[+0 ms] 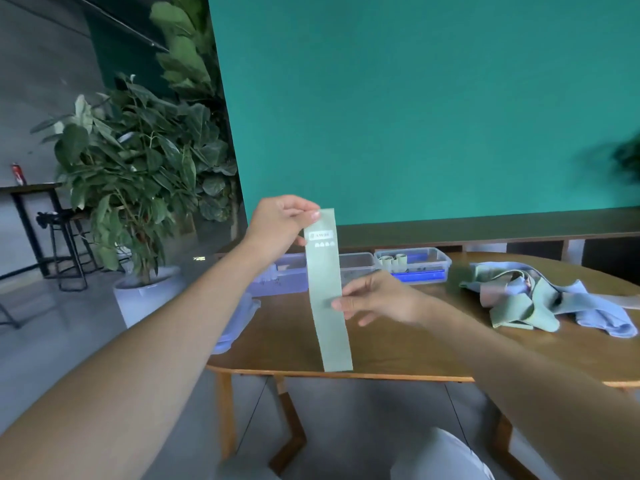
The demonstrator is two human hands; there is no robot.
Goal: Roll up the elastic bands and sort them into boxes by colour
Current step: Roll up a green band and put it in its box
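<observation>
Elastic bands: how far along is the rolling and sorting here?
Done: a few green rolls sit in the right-hand box. In hand: the left hand pinches a flat green band by its top, the right hand holds its middle; it is unrolled. Left: the tangled pile of bands on the table.

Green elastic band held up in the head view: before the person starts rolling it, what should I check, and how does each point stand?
1. Top end held: left hand pinches the flat sage-green elastic band at its top corner. Ok.
2. Lower part steadied: right hand pinches the band's edge midway. Ok.
3. Band hangs straight and untwisted, label facing the camera. Ok.
4. Target box ready: the clear plastic box with a blue clip holds green rolls and is open. Ok.
5. Room left in that box: cannot tell.
6. Pile of green, blue and pink bands on the round wooden table lies apart from the hands. Ok.
</observation>
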